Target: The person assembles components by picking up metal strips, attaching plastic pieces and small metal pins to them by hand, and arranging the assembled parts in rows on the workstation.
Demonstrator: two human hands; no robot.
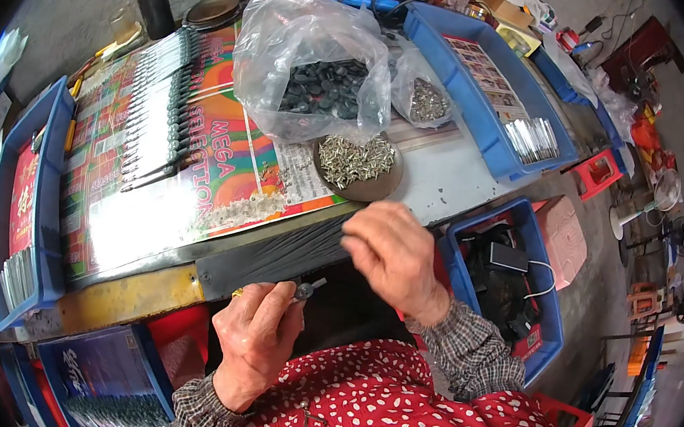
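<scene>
My left hand (pixel 256 334) is closed in front of the table edge, its fingers round a small dark part with a metal tip (pixel 306 290) that pokes out past the thumb side. Most of that part is hidden by the fingers. My right hand (pixel 392 256) hovers to the right and higher, fingers curled and pressed together; whatever they pinch, if anything, is hidden. Just beyond it stands a round dish (pixel 384 186) heaped with small shiny metal fasteners (pixel 356 161). Behind the dish, an open clear plastic bag (pixel 263 55) holds many dark oval pieces (pixel 326 87).
A row of metal rods with dark ends (pixel 158 102) lies on the table at left. Blue trays (pixel 55 208) (pixel 543 164) hold silvery tubes. A smaller bag of metal bits (pixel 429 102) sits by the right tray. A blue crate (pixel 546 352) stands below right.
</scene>
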